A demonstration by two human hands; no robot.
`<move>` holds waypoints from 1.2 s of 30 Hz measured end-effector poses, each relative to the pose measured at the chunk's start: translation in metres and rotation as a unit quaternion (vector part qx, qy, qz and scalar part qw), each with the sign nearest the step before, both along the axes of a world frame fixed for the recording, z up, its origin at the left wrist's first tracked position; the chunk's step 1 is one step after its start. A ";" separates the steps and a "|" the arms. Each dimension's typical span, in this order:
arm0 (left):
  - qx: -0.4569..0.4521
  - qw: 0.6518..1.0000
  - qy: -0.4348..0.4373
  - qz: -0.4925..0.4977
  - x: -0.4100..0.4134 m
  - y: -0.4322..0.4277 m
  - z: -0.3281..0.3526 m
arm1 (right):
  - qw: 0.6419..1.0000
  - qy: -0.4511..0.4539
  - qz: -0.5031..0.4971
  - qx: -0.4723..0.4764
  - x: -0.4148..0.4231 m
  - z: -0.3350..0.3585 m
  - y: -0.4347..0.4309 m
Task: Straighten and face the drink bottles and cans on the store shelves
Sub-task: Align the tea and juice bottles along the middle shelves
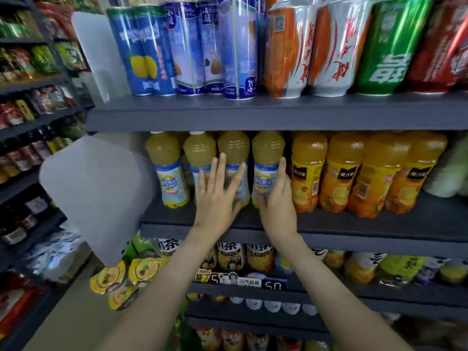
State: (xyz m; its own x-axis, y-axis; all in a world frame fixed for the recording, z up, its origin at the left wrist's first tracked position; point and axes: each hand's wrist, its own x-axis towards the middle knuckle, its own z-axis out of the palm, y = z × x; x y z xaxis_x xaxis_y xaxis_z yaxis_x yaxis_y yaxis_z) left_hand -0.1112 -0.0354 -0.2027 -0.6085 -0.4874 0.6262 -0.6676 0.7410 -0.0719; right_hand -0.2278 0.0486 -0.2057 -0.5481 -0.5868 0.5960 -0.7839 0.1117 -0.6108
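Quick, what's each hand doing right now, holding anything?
Left hand: open, fingers spread flat on a pale juice bottle.
Right hand: open, straight fingers against the neighbouring bottle; thumb blurred.

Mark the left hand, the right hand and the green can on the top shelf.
left hand (216, 200): head view, back of the hand.
right hand (277, 198): head view, back of the hand.
green can (390, 46): head view, middle of its printed side.
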 end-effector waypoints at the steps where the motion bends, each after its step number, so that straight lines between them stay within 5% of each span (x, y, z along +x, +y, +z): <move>1: 0.002 1.000 0.004 -0.009 0.000 0.000 0.000 | 1.000 0.000 -0.014 0.010 0.001 0.003 -0.003; 14: 0.131 0.958 0.131 -0.220 -0.056 0.089 -0.013 | 0.998 -0.020 -0.033 0.052 -0.010 -0.004 0.094; 22: 0.155 0.934 0.072 -0.315 -0.140 0.192 -0.015 | 0.991 -0.039 -0.098 0.087 -0.086 0.001 0.223; 36: 0.216 0.953 0.005 -0.214 -0.321 0.352 0.006 | 0.969 -0.096 -0.213 0.085 -0.321 0.007 0.422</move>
State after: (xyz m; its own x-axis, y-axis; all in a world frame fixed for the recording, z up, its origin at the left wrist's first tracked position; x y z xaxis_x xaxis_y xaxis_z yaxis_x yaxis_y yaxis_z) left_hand -0.4321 0.3163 -0.1963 -0.8042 -0.4104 0.4298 -0.2971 0.9041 0.3072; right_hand -0.5491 0.4707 -0.1990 -0.8529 -0.3645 0.3737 -0.5188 0.5113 -0.6852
